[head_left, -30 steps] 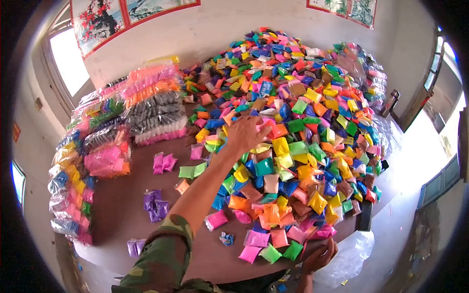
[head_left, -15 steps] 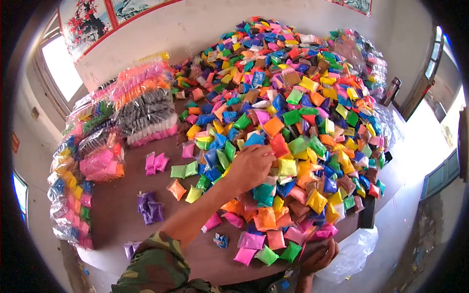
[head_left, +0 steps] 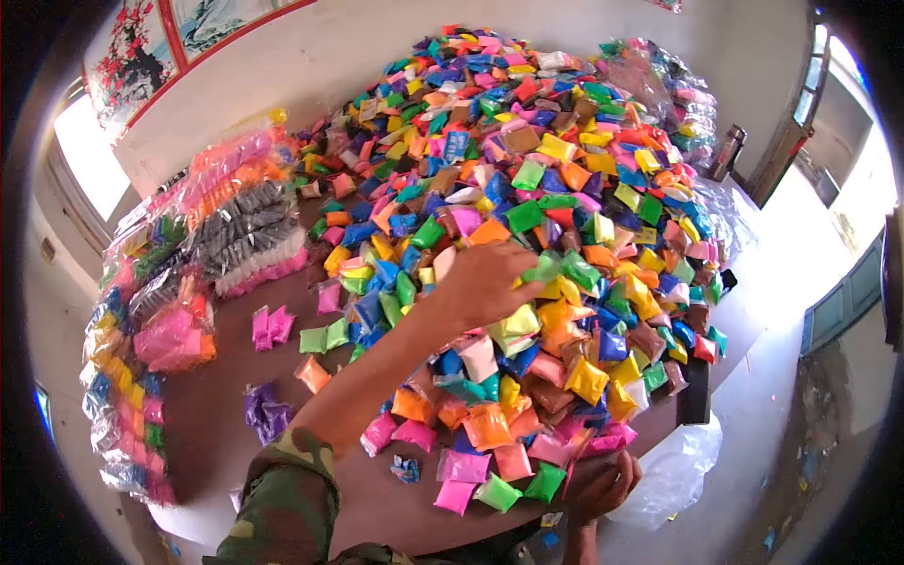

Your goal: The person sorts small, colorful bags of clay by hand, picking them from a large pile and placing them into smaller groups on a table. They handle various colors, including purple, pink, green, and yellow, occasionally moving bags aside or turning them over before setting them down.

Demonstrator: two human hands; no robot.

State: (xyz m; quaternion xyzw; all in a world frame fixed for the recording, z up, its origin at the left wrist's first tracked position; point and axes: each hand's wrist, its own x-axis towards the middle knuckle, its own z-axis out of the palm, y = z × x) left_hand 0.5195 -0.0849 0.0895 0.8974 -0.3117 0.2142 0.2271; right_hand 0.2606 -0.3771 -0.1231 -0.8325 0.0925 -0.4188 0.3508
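My left hand (head_left: 490, 284), at the end of a camouflage sleeve, reaches into a big heap of small bright packets (head_left: 565, 174). Its fingers are bent, with the tips against a green packet (head_left: 543, 268); the thumb side is hidden. Below the fingers lies a pale yellow packet (head_left: 516, 322). My right hand (head_left: 605, 487) rests low at the table's near edge, fingers curled; what they may hold does not show. Close to it lie a green packet (head_left: 544, 482) and a magenta packet (head_left: 610, 439).
Bundled packets in clear bags (head_left: 247, 221) are stacked at the left. Purple packets (head_left: 267, 412) and pink packets (head_left: 272, 327) lie apart on the brown table (head_left: 221, 377). A clear plastic bag (head_left: 673, 471) hangs at the right edge. A flask (head_left: 727, 153) stands behind.
My left hand has moved slightly right across the heap, from a red packet to the green one; the red one is now out of sight. The view has shifted, and my right hand stays low.
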